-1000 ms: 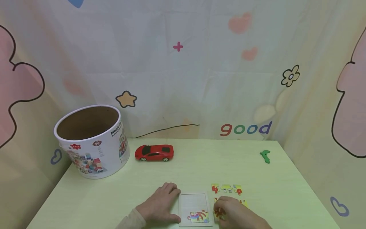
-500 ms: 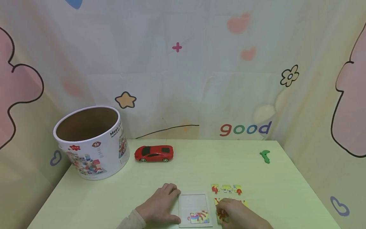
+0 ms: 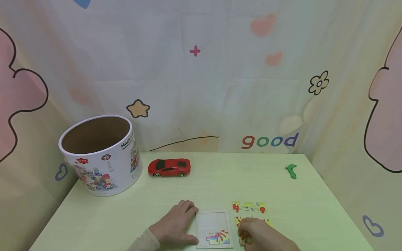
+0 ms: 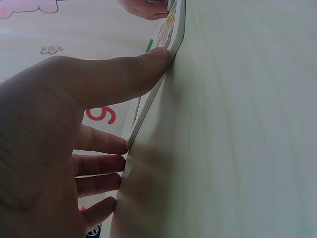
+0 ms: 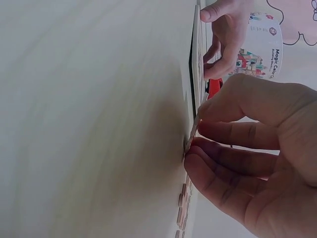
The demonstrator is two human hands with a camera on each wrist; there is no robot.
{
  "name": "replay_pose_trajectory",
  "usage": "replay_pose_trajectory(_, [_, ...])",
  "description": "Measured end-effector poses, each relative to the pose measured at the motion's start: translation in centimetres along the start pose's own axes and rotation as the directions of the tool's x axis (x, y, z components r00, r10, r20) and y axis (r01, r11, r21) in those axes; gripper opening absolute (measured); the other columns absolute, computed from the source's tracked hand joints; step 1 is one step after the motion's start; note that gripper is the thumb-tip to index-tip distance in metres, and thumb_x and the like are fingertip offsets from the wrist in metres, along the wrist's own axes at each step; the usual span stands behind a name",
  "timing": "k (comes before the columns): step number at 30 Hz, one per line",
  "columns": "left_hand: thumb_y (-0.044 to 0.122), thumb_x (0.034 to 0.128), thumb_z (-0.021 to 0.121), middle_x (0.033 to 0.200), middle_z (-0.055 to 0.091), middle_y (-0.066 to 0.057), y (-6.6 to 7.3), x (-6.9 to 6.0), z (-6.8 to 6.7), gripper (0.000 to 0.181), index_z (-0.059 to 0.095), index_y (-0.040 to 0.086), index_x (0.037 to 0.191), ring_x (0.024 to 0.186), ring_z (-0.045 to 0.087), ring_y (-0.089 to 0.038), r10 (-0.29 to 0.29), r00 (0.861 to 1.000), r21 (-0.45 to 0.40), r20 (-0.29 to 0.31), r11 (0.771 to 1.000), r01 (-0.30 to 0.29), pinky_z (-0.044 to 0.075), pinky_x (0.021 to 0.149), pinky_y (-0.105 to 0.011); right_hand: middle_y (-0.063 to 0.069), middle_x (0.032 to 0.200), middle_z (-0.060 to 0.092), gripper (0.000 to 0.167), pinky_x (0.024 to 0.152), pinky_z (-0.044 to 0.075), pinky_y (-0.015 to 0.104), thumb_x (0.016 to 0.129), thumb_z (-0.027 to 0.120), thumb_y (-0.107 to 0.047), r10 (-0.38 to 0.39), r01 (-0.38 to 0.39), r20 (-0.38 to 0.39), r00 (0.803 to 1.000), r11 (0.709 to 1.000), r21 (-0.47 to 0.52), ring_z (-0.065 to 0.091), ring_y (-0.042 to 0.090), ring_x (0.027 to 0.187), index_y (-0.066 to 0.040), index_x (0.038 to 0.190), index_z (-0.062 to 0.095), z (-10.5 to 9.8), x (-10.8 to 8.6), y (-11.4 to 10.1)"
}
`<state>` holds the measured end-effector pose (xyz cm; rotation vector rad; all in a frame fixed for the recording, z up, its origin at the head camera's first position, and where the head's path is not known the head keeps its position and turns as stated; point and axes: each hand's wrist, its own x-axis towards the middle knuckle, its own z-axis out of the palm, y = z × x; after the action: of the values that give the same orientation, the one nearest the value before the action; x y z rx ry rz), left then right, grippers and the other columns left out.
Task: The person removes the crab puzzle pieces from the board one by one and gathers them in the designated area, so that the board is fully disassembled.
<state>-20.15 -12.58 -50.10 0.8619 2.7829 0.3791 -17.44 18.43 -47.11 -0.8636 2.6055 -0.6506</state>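
A pale, flat puzzle tray (image 3: pixel 211 221) lies near the table's front edge, with a few joined, colourful pieces (image 3: pixel 219 237) in its lower right part. My left hand (image 3: pixel 174 223) rests along the tray's left side. Its thumb touches the lower corner and its index fingertip the upper one, as the left wrist view (image 4: pixel 124 82) of the thumb also shows. Just right of the tray, my right hand (image 3: pixel 263 235) pinches a jigsaw piece (image 5: pixel 193 133), which stands tilted at the table surface. Part of that piece is hidden by the fingers.
Beyond the right hand lies a row of loose jigsaw pieces (image 3: pixel 249 207); others are partly covered by that hand. A red toy car (image 3: pixel 169 168) and a large white bucket (image 3: pixel 105 170) stand back left. A small green object (image 3: pixel 291 171) lies back right.
My right hand has shifted slightly to the right, away from the tray, over the last second. The left hand and the tray stay where they were.
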Motion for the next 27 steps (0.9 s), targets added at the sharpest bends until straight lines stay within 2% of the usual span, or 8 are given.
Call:
replay_pose_trajectory(4, [0.075, 0.0721, 0.066, 0.136, 0.044, 0.002, -0.04, 0.01, -0.03, 0.087, 0.049, 0.018, 0.136, 0.123, 0.041, -0.017, 0.004, 1.000, 0.004, -0.003, 1.000, -0.004, 0.041, 0.105, -0.040, -0.017, 0.088, 0.058, 0.016, 0.069, 0.048, 0.019, 0.076, 0.074, -0.008, -0.012, 0.012, 0.000, 1.000, 1.000, -0.025, 0.050, -0.001, 0.077, -0.020, 0.085, 0.070, -0.04, -0.01, 0.05])
replay_pose_trajectory(10, [0.074, 0.0725, 0.066, 0.136, 0.044, 0.002, -0.13, 0.01, 0.02, 0.086, 0.049, 0.018, 0.136, 0.123, 0.041, -0.017, 0.011, 1.000, 0.004, -0.008, 1.000, -0.011, 0.041, 0.105, -0.041, -0.018, 0.090, 0.057, 0.015, 0.069, 0.048, 0.017, 0.078, 0.075, -0.010, 0.010, -0.010, 0.022, 1.000, 1.000, -0.020, 0.050, -0.002, 0.079, -0.022, 0.087, 0.073, -0.02, 0.11, 0.00])
replay_pose_trajectory(19, [0.076, 0.0712, 0.065, 0.137, 0.043, 0.002, -0.09, 0.07, -0.14, 0.088, 0.049, 0.019, 0.136, 0.124, 0.041, -0.017, -0.008, 1.000, -0.017, 0.011, 1.000, 0.009, 0.041, 0.106, -0.042, -0.016, 0.086, 0.060, 0.020, 0.065, 0.048, 0.018, 0.080, 0.070, 0.001, 0.012, -0.012, 0.022, 1.000, 1.000, 0.006, 0.051, -0.001, 0.075, -0.018, 0.083, 0.076, -0.15, 0.16, 0.09])
replay_pose_trajectory(27, [0.074, 0.0708, 0.067, 0.137, 0.044, 0.002, -0.11, 0.20, -0.10, 0.087, 0.050, 0.020, 0.136, 0.123, 0.041, -0.017, -0.019, 1.000, -0.044, 0.020, 0.999, 0.020, 0.041, 0.106, -0.042, -0.018, 0.085, 0.062, 0.023, 0.067, 0.048, 0.017, 0.077, 0.071, 0.003, -0.038, 0.037, 0.021, 0.999, 0.999, 0.009, 0.053, -0.003, 0.083, -0.018, 0.083, 0.076, -0.36, 0.37, 0.52])
